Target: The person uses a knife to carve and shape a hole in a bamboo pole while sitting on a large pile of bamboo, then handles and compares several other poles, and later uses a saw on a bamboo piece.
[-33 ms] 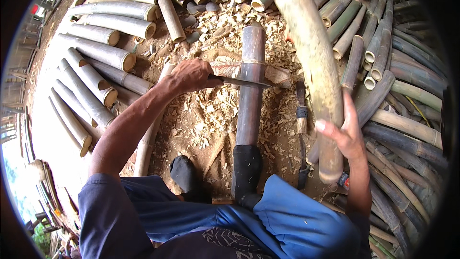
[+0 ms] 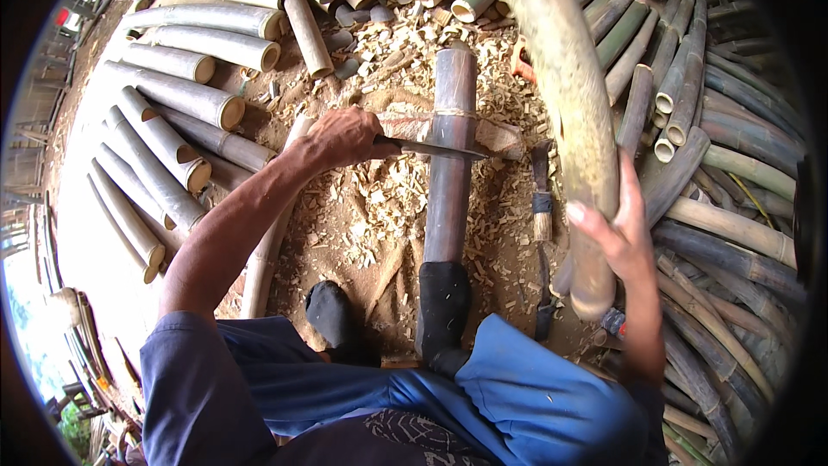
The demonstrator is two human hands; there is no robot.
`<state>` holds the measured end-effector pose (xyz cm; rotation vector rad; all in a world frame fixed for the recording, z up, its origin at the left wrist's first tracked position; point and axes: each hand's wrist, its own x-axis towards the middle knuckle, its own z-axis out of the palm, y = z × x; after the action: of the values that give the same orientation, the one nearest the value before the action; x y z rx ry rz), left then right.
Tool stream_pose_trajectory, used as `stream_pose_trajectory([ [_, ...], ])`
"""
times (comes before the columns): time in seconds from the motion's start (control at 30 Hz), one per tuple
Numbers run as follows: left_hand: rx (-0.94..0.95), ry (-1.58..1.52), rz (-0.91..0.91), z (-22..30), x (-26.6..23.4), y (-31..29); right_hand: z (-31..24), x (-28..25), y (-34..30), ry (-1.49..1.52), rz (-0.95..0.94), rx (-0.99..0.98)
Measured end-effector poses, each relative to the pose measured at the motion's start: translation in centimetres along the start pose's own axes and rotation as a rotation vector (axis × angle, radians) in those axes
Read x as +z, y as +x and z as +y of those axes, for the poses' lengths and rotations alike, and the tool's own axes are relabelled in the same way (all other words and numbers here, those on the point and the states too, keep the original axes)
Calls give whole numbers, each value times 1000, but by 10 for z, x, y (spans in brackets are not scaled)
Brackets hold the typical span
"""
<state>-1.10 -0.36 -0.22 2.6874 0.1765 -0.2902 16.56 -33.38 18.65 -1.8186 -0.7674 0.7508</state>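
In front of me a dark bamboo section [image 2: 451, 190] lies lengthwise, its near end against my black-socked foot [image 2: 444, 311]. My left hand [image 2: 347, 135] is closed round the handle of a knife [image 2: 431, 149], whose blade rests across the bamboo. At the right, my right hand [image 2: 619, 229] holds a thick, pale wooden club [image 2: 565, 86] up over the ground, apart from the knife. The thumb shows on its near side; the other fingers are partly hidden behind it.
Cut bamboo pieces [image 2: 207, 47] fan out at the left, and more bamboo [image 2: 733, 242] is piled at the right. Wood chips [image 2: 379, 207] cover the ground. A tool with a dark-wrapped handle [image 2: 542, 202] and an orange handle [image 2: 521, 60] lie near the club.
The club has shifted slightly upward and its top end has swung a little to the right, uncovering more of the orange handle. My left hand and the knife stay put.
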Motion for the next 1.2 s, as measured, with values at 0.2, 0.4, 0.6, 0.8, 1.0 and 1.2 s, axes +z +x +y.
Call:
stream_pose_trajectory([
  [0.2, -13, 56, -44, 8, 11, 10, 43, 28, 35, -759, -397, 366],
  [0.4, 18, 54, 13, -6, 7, -3, -94, -28, 84, -291, -141, -233],
  [0.6, 38, 12, -17, 9, 0, 17, 51, 39, 53, -333, -219, 156],
  [0.8, -48, -38, -117, 4, -9, 19, -86, -20, 91, -559, -261, -37],
  [1.0, -42, -19, -199, 13, -8, 27, -30, 4, 78, -76, 234, -475],
  [1.2, -108, -183, -422, 3, -1, 28, 41, 39, 73, -665, -532, 269],
])
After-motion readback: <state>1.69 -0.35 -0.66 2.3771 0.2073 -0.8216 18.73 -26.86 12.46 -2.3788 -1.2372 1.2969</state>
